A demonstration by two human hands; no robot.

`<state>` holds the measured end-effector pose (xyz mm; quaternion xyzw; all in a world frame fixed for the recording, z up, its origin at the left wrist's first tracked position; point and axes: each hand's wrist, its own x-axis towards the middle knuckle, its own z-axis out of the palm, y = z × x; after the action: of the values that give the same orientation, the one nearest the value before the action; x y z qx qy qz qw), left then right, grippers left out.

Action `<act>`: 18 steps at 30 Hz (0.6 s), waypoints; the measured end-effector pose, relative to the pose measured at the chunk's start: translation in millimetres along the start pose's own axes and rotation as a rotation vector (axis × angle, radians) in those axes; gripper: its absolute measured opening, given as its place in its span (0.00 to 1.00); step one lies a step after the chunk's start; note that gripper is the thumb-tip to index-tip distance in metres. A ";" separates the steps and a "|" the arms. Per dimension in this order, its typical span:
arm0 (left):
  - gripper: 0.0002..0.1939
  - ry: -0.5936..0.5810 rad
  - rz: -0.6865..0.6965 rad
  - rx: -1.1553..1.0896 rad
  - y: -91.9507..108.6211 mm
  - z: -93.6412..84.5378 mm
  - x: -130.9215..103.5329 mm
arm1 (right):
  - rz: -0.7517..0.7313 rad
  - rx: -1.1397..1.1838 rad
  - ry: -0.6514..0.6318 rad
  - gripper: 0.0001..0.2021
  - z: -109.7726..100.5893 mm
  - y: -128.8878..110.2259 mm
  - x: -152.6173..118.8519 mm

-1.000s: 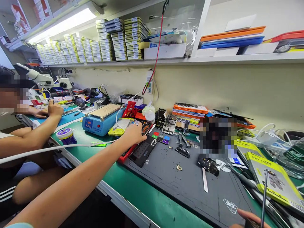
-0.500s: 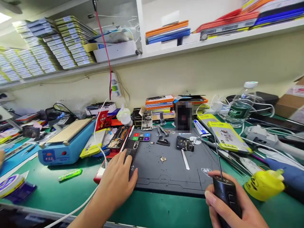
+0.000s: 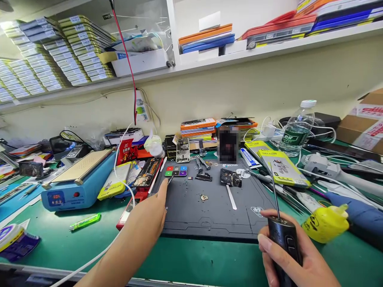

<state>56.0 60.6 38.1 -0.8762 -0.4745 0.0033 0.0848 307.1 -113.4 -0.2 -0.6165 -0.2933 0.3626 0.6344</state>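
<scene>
Right grip (image 3: 291, 259) around slim black screwdriver (image 3: 284, 239)

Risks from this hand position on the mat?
1. The left hand lies on the dark phone at the black mat's edge; a sweep could scatter the loose small parts.
2. The right hand grips the electric screwdriver, whose long bit points up towards the cluttered cables.
</scene>
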 end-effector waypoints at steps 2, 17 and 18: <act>0.33 0.209 0.205 -0.004 -6.2 10.1 -20.9 | -0.008 0.004 0.006 0.33 1.3 -1.7 -0.9; 0.22 0.148 0.570 -0.215 -27.0 36.9 -30.0 | 0.128 -0.138 -0.069 0.37 1.4 -1.3 -6.4; 0.21 0.140 0.566 -0.248 -27.3 36.6 -26.8 | 0.147 -0.166 -0.050 0.37 2.0 -1.0 -10.1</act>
<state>15.4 58.3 4.2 -0.9752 -0.2015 -0.0916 0.0055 299.9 -120.6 1.7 -0.6775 -0.2922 0.3979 0.5451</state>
